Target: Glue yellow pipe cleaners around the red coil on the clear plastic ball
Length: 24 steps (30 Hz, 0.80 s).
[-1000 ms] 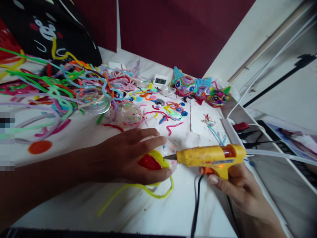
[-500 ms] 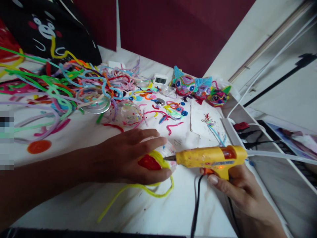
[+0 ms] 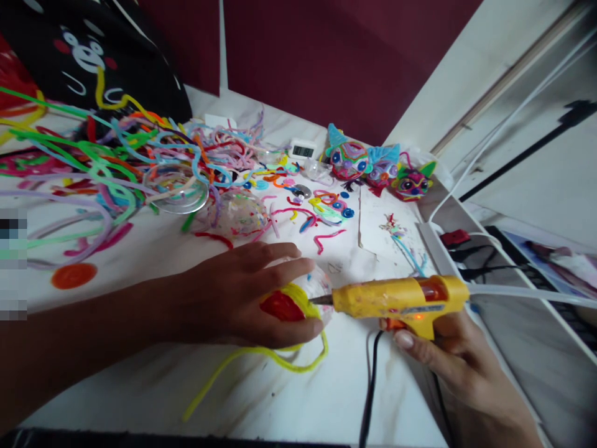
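The left hand (image 3: 247, 289) holds a clear form (image 3: 321, 283), its red patch (image 3: 282, 306) yellow-edged, strand (image 3: 303, 371) tail loose; right hand (image 3: 461, 364) clasps the glue gun (image 3: 382, 297).

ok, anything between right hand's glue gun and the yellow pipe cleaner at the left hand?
Nothing visible: the nozzle of the glue gun ends at the yellow pipe cleaner; the left hand doesn't cover that spot.

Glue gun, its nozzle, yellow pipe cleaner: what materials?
Glue gun: probably molded plastic, satin; smooth yellow shell, soft highlights. Nozzle: likely metal, dull; dark grey, tapered. Yellow pipe cleaner: apparently chenille fibre, matte; soft, fuzzy outline, core hidden.
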Each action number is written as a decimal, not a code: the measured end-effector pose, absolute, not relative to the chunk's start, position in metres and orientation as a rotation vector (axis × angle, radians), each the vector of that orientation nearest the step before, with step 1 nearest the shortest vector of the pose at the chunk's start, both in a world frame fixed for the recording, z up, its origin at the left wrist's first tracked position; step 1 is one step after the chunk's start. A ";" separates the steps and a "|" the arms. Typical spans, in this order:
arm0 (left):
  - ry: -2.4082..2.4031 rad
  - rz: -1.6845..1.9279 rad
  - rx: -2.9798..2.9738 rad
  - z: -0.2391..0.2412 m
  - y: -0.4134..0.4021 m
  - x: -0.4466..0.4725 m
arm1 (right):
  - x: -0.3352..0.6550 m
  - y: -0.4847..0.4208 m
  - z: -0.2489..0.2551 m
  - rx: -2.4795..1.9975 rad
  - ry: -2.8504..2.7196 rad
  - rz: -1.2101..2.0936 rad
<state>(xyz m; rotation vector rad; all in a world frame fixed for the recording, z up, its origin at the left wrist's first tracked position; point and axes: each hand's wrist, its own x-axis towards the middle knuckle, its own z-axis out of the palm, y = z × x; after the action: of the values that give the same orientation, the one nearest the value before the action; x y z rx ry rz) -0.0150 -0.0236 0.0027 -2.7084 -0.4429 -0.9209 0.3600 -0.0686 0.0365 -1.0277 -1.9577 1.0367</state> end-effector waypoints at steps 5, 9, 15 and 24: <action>-0.422 -0.914 -2.695 0.004 -0.023 -0.014 | 0.364 -0.071 0.032 -1.052 -1.908 1.044; -0.441 -0.933 -2.699 0.003 -0.023 -0.015 | 0.366 -0.070 0.031 -1.067 -1.921 1.056; -0.446 -0.936 -2.703 0.003 -0.024 -0.015 | 0.359 -0.070 0.033 -1.030 -1.910 0.994; -0.440 -0.931 -2.709 0.004 -0.023 -0.013 | 0.365 -0.071 0.027 -1.052 -1.946 1.012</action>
<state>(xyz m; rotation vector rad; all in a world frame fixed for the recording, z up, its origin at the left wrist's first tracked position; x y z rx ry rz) -0.0128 -0.0231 0.0035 -2.7093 -0.4396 -0.9306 0.3652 -0.0709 0.0266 -1.0519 -1.9462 1.0118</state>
